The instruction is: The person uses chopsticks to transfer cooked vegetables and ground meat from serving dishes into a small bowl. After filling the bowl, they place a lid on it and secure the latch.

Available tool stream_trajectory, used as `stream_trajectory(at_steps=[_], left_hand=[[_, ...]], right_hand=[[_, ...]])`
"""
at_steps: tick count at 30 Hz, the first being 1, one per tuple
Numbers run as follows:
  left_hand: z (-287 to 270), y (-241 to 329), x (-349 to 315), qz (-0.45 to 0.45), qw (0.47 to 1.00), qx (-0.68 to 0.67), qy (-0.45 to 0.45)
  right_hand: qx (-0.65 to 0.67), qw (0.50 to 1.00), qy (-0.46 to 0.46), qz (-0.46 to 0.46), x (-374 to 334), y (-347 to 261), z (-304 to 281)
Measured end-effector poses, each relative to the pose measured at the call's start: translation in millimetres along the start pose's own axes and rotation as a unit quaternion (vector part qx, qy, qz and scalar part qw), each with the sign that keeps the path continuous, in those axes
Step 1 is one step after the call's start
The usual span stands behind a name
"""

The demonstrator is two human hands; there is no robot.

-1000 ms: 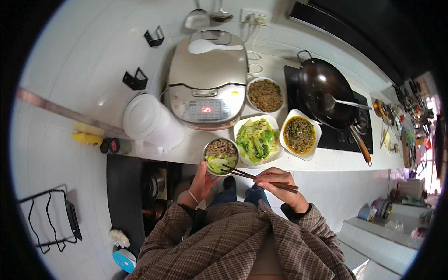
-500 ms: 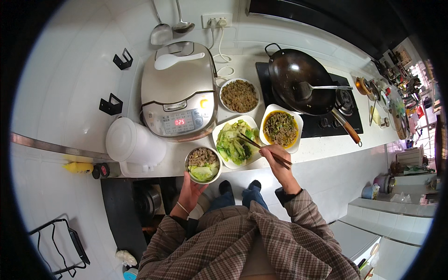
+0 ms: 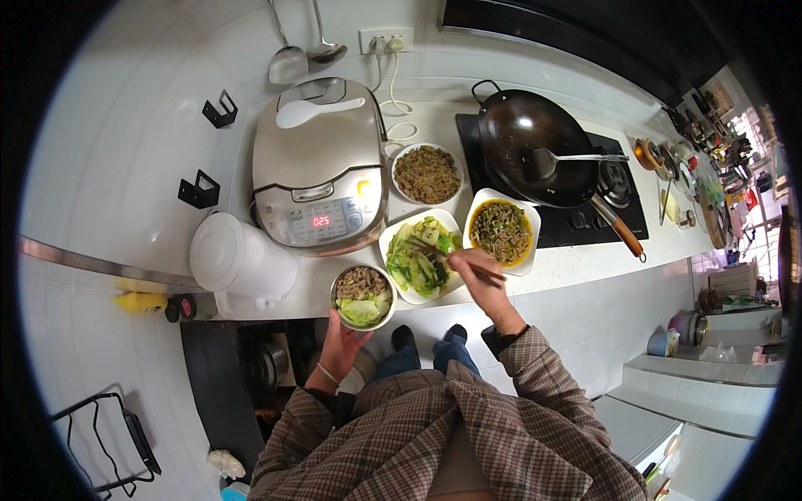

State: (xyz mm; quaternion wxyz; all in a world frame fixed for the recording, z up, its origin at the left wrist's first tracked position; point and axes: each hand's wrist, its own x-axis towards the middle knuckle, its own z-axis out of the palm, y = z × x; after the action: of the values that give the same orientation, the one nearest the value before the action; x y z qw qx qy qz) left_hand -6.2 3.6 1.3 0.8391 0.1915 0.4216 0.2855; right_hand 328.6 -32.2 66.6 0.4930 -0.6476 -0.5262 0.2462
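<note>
My left hand (image 3: 340,346) grips a small round bowl (image 3: 337,314) from below at the counter's front edge. Minced meat (image 3: 361,283) fills the bowl's far side and green leaves (image 3: 362,311) its near side. Closed around a pair of chopsticks (image 3: 484,274), my right hand (image 3: 484,288) is over the right edge of a white square dish. Their tips reach into the cooked lettuce (image 3: 423,259) in that dish (image 3: 448,294). Right beside it stands another white square dish (image 3: 527,267) of minced meat in yellowish broth (image 3: 501,231). A round plate (image 3: 455,194) of browned mince lies behind both.
A rice cooker (image 3: 322,167) with a white rice paddle (image 3: 320,111) on its lid stands at the back left. Near it is a white lidded container (image 3: 238,255). On the black stove (image 3: 576,225) sits a wok (image 3: 535,138) holding a metal spatula (image 3: 576,157), its wooden handle (image 3: 620,225) pointing toward the front.
My right hand has shifted a little left, carrying the chopstick tips further left into the lettuce. My left hand and its bowl stay in nearly the same place.
</note>
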Motion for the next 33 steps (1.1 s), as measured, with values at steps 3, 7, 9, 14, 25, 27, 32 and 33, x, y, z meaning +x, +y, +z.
stream_trajectory(at_steps=[3,7,9,14,25,27,32,33], left_hand=[[0.8,0.4,0.4,-0.010,1.000,-0.003,0.002],[2.5,2.0,1.5,-0.005,1.000,0.002,0.003],[3.1,1.3,-0.2,-0.004,1.000,0.004,0.012],[4.8,2.5,-0.5,-0.007,1.000,-0.002,0.010],[6.5,3.5,-3.3,0.003,1.000,0.008,0.000],[5.9,2.8,-3.0,0.002,1.000,0.007,0.000],[4.6,1.2,-0.2,-0.003,1.000,-0.010,0.006],[4.4,1.3,0.2,-0.003,1.000,-0.008,0.014]], right_hand=[[0.026,0.994,0.088,0.059,2.3,6.9,-9.9],[-0.021,0.994,0.083,0.072,3.6,6.1,-13.6],[-0.002,0.998,0.058,0.017,-5.4,-1.1,-14.3],[-0.010,0.989,-0.102,-0.104,-31.2,-23.9,-3.8],[-0.058,0.997,0.040,-0.008,-64.2,-42.2,-35.8],[-0.043,0.997,0.047,0.053,-65.9,-40.2,-33.9],[-0.013,0.999,-0.038,0.021,-73.1,-35.4,-23.6],[-0.007,0.999,-0.024,0.030,-73.7,-33.7,-24.6]])
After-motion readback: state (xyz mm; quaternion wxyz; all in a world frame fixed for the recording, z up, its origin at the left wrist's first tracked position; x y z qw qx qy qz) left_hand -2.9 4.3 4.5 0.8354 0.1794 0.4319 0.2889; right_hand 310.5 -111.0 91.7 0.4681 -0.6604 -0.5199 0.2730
